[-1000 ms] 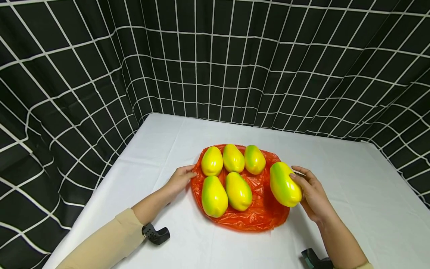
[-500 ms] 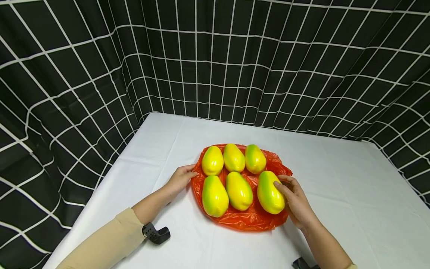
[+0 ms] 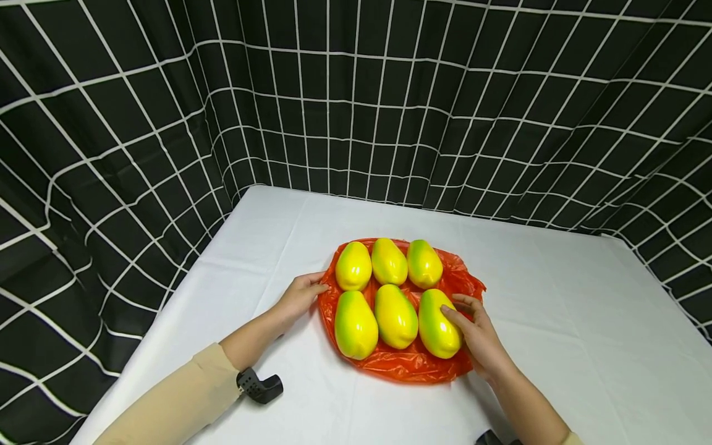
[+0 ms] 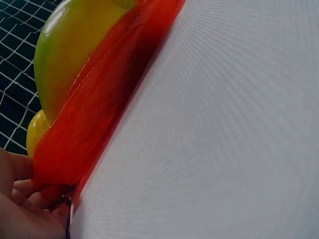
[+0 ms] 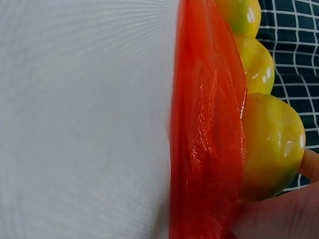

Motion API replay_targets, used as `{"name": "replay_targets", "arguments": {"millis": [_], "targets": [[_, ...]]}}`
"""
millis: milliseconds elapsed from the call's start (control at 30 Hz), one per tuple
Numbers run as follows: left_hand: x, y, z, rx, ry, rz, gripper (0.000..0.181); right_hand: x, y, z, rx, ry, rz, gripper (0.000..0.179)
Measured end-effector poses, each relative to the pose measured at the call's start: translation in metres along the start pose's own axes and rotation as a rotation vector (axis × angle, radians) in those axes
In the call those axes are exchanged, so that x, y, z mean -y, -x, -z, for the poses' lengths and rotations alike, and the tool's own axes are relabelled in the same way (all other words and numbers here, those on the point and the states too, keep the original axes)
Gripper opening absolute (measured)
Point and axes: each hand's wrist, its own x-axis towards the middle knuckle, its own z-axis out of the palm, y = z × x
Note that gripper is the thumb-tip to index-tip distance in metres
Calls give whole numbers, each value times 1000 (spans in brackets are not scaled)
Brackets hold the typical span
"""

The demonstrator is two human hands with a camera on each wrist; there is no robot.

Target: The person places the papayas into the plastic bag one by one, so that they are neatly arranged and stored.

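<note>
A red plastic bag (image 3: 397,366) lies spread on the white table with glossy yellow-green papayas on it in two rows. My left hand (image 3: 297,298) pinches the bag's left edge; in the left wrist view its thumb and fingers close on the red film (image 4: 102,117). At the right end of the near row, my right hand (image 3: 483,339) holds a papaya (image 3: 436,326), thumb on top and fingers along its far right side. That papaya (image 5: 271,144) rests on the bag beside the near-row middle papaya (image 3: 395,316). Some right fingertips are hidden behind the fruit.
The white-clothed table (image 3: 556,309) extends around the bag. Black curtains with white grid lines (image 3: 356,111) stand behind and at both sides. A black wrist device (image 3: 259,386) is on the left forearm.
My right hand has carried the papaya leftward and down onto the bag, into the near row's right end. The left hand has stayed at the bag's edge.
</note>
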Motion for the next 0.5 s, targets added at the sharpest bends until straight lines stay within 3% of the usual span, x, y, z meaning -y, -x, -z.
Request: {"name": "replay_targets", "arguments": {"millis": [300, 500], "targets": [[0, -1, 0, -2, -1, 8, 44, -4, -1, -1, -13, 47, 8, 60], [-1, -1, -1, -9, -1, 13, 44, -6, -2, -4, -37, 175, 69, 55]]}}
